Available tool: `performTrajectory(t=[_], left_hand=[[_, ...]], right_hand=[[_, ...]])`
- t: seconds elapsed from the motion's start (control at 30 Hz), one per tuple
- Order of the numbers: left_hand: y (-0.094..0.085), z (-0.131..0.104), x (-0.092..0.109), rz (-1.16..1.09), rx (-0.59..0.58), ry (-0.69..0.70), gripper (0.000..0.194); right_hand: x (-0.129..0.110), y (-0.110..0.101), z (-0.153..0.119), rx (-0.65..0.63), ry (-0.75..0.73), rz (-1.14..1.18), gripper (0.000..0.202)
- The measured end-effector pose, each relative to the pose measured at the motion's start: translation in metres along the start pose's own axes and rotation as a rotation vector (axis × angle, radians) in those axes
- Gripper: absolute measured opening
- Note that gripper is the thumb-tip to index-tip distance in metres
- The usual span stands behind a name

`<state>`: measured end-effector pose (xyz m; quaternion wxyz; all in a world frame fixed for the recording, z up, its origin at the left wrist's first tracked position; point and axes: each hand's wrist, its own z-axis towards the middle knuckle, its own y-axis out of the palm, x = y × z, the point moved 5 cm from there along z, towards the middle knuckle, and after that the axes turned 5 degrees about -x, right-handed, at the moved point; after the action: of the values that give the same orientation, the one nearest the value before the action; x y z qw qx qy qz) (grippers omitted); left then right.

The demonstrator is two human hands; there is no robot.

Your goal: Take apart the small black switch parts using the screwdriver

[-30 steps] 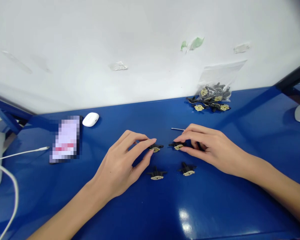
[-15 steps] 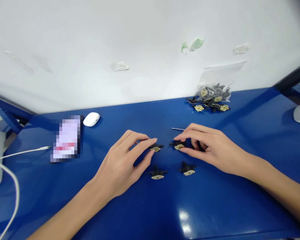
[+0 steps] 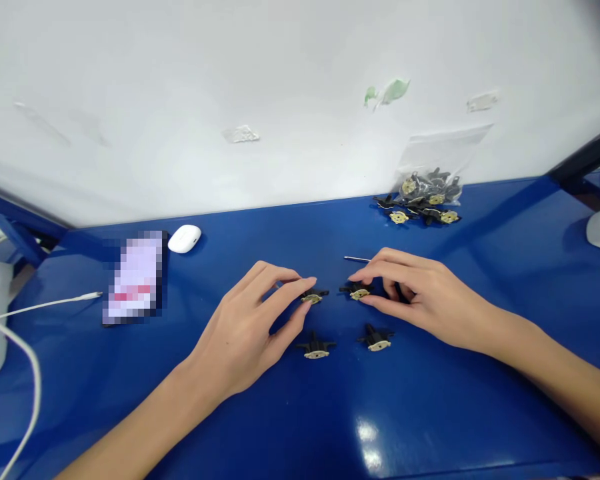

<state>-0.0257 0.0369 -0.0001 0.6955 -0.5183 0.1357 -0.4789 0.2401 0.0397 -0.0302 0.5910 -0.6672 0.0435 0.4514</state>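
Two black parts with pale yellow discs rest on the blue table between my hands. My left hand (image 3: pixel 257 320) pinches the left black part (image 3: pixel 313 297) between thumb and forefinger. The right black part (image 3: pixel 357 291) is held the same way by my right hand (image 3: pixel 415 290). Nearer to me lie two more such parts, one at the left (image 3: pixel 316 347) and one at the right (image 3: pixel 377 338), untouched. Behind my right hand a thin metal rod (image 3: pixel 356 259) shows, its other end hidden by the fingers.
A clear bag (image 3: pixel 437 180) of similar parts leans on the white wall, with several loose ones (image 3: pixel 430 213) before it. At the left are a pixelated phone (image 3: pixel 136 277), a white case (image 3: pixel 185 239) and a white cable (image 3: pixel 55 303). The blue table (image 3: pixel 280 433) has a raised front edge.
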Motion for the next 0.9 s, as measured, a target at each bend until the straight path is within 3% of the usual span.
performTrajectory(t=[0.9], left_hand=[[0.0016,0.0014,-0.0005,-0.006,-0.011,0.005,0.031]], right_hand=[[-0.0007,0.0004,-0.0019,-0.003,-0.026,-0.007,0.025]])
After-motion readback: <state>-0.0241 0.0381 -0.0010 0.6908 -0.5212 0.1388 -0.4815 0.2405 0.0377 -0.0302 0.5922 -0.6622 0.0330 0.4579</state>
